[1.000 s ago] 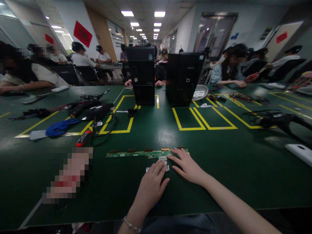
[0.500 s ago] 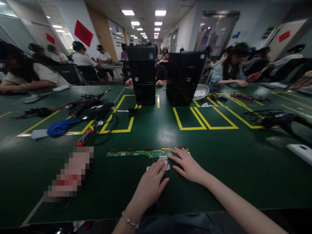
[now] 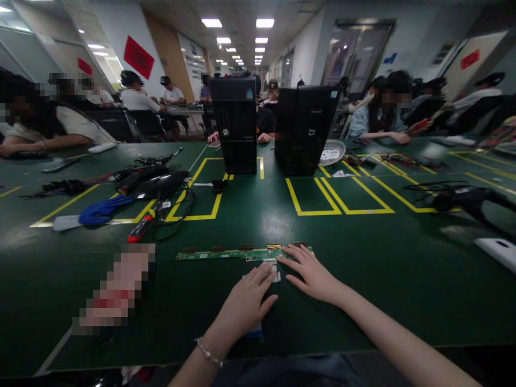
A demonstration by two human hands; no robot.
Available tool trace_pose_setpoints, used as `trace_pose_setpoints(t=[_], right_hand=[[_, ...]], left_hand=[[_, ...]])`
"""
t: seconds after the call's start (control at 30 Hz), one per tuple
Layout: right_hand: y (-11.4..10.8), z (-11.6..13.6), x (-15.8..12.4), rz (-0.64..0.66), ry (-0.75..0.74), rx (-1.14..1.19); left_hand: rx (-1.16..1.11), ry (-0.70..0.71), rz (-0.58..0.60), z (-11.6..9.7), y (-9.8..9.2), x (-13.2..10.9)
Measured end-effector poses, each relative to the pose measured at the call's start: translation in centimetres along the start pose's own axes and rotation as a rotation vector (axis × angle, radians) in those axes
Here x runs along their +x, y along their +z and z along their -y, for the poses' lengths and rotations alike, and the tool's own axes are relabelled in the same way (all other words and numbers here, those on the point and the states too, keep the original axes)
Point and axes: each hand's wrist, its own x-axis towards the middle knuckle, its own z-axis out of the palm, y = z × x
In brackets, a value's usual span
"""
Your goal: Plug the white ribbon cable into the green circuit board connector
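Observation:
A long, narrow green circuit board [image 3: 226,254] lies across the green table in front of me. My right hand [image 3: 310,273] rests with spread fingers on the board's right end. Just below the board's connector, my left hand [image 3: 249,298] lies palm down over a white flat cable [image 3: 276,275], its fingers extended and its thumb apart. Most of the cable is hidden under that hand. A blue-edged end [image 3: 253,333] shows beneath my left wrist.
Two black computer towers [image 3: 234,126] stand at the far side. A red-and-black screwdriver [image 3: 140,228], a blue glove [image 3: 102,210] and dark cables lie left. A blurred-out item [image 3: 119,285] is nearer. A white device [image 3: 497,252] sits right. People sit around.
My left hand and wrist have shifted slightly left, and more of the blue-edged end shows beneath the wrist. My right hand stays on the board.

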Motion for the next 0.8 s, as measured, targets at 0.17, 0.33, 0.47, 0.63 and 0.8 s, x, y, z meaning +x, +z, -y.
trace_pose_setpoints(t=[0.17,0.33,0.47,0.63,0.8], right_hand=[[-0.1,-0.1,-0.1,0.008,-0.004,0.005],[-0.1,-0.1,-0.1,0.001,-0.007,0.009],[-0.1,0.0,-0.1,-0.002,-0.012,0.001],[0.1,0.1,-0.1,-0.009,-0.008,-0.012],[-0.1,0.3,-0.1,-0.002,-0.004,-0.016]], left_hand=[[-0.031,0.022,0.065,0.3,-1.4,0.2],[-0.029,0.026,0.012,0.2,-1.0,0.0],[-0.019,0.037,-0.043,0.1,-0.4,0.0],[-0.036,0.059,-0.141,0.1,-0.7,0.2],[-0.019,-0.032,-0.266,1.0,-1.2,-1.2]])
